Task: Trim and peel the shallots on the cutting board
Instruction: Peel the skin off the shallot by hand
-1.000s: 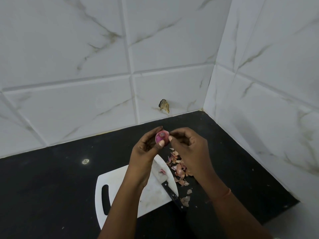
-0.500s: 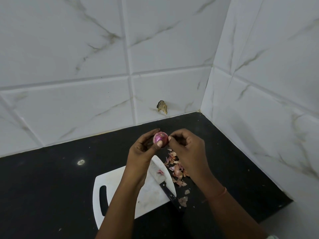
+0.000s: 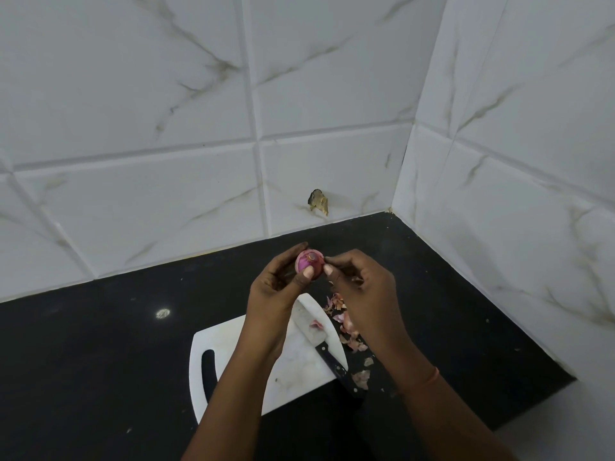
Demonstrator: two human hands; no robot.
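Note:
My left hand (image 3: pixel 278 284) holds a pink shallot (image 3: pixel 309 260) between thumb and fingers, raised above the counter. My right hand (image 3: pixel 361 287) is beside it, fingertips pinching at the shallot's right edge, where the skin is. Below lies the white cutting board (image 3: pixel 293 364). A knife (image 3: pixel 319 341) with a black handle rests across its right side, a bit of pink peel on the blade. My forearms hide part of the board.
Loose shallot skins (image 3: pixel 346 327) are scattered on the black counter (image 3: pixel 100 354) right of the board. White marble-look tiled walls meet in a corner at the back right. A chipped hole (image 3: pixel 318 201) marks the back wall.
The view has shifted slightly. Both hands stay on the shallot, my left hand turning it a little and my right fingers working at its edge.

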